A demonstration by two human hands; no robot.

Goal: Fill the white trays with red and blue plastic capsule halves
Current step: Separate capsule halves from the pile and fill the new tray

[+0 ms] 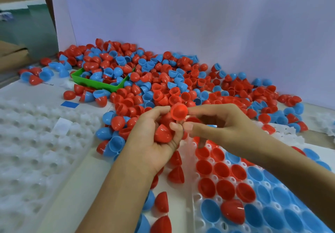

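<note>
My left hand (154, 138) cups a few red capsule halves (163, 133) in its curled fingers. My right hand (217, 122) pinches one red capsule half (179, 112) between thumb and forefinger, just above the left hand's fingertips. Below them a white tray (196, 196) holds red halves (223, 171) in its near-left cells and blue halves (272, 196) further right, open side up. A big heap of loose red and blue halves (163, 84) covers the table behind the hands.
An unfilled white tray (36, 142) lies at the left. A green bin (101, 84) with halves sits in the heap. Loose halves (161, 203) lie between the trays. A white wall (199, 24) backs the table, with cardboard (10, 55) at far left.
</note>
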